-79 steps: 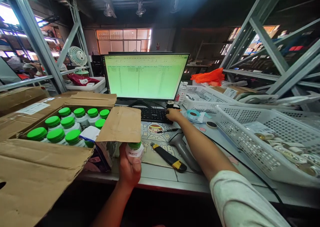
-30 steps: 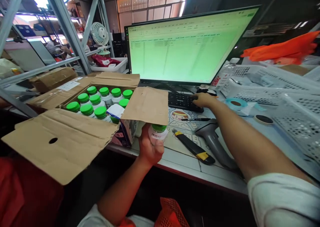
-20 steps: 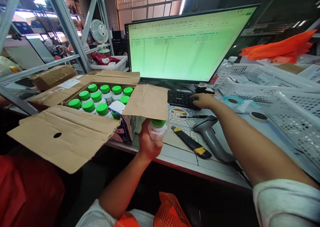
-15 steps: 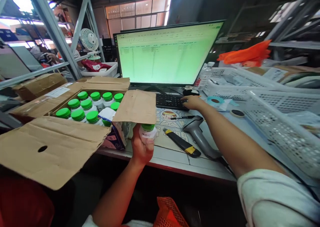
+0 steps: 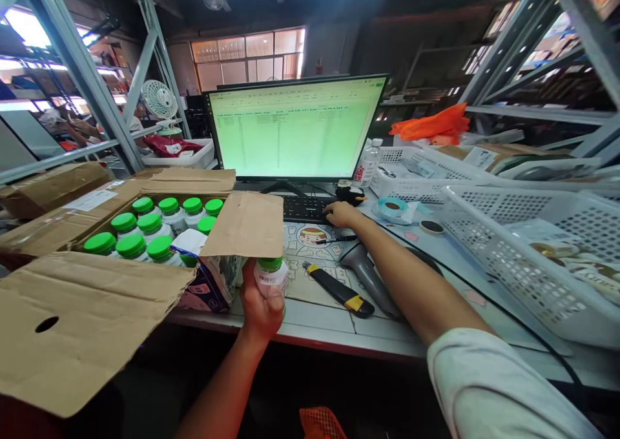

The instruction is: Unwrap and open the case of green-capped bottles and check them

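Note:
My left hand point(image 5: 261, 310) is closed around a white bottle point(image 5: 272, 279) with a green cap, held upright at the table's front edge. A flap of the open cardboard box overlaps the cap's top. My right hand point(image 5: 343, 215) rests at the right end of a black keyboard point(image 5: 305, 208), fingers reaching onto the keys, with nothing in its grasp. The cardboard box point(image 5: 97, 294) on the left holds several more green-capped bottles point(image 5: 155, 226). Below my right forearm lies a grey barcode scanner point(image 5: 363, 265), partly hidden. A black and yellow utility knife point(image 5: 339, 290) lies between my hands.
A lit monitor point(image 5: 295, 132) showing a spreadsheet stands behind the keyboard. White perforated baskets point(image 5: 513, 265) line the right side. A tape roll point(image 5: 391, 208) and a black cable point(image 5: 465, 274) lie near my right arm. A tissue pack point(image 5: 206, 290) sits beside the box.
The view has swung somewhat to the right and up, so things sit further left and lower. My left hand still holds the bottle, and my right hand stays on the keyboard.

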`<state>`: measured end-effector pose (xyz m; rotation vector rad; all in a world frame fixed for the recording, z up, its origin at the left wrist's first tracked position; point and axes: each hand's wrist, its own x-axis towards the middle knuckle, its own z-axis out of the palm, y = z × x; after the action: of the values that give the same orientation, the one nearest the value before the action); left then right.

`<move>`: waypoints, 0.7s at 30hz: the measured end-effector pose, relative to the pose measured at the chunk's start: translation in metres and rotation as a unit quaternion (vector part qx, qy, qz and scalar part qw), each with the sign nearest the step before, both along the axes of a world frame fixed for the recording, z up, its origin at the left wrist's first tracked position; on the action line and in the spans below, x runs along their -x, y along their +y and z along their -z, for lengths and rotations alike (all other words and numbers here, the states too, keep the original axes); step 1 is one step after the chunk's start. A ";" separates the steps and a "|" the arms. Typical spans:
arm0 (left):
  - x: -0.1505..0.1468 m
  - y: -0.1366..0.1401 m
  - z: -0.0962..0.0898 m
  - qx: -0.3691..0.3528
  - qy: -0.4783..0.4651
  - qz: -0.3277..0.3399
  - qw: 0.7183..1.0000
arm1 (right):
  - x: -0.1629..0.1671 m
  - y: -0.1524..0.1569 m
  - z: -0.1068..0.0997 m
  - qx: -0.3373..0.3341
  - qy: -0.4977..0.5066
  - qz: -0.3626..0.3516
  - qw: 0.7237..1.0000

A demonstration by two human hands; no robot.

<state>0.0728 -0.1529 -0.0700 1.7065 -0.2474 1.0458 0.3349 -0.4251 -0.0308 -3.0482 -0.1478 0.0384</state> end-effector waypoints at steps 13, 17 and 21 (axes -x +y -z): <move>0.001 0.002 0.007 0.002 0.026 0.032 0.999 | 0.131 -0.110 -0.011 -0.019 -0.172 0.051 0.984; 0.001 -0.001 0.011 0.025 0.048 0.033 0.998 | 0.170 -0.152 0.042 -0.044 -0.235 0.040 0.970; -0.002 -0.002 0.016 0.034 0.040 0.032 0.998 | 0.179 -0.162 0.071 -0.081 -0.247 0.044 0.965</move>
<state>0.0745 -0.1553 -0.0863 1.6654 -0.2114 0.9264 0.1562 -0.5875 -0.1019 -2.8298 -0.0445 -0.7036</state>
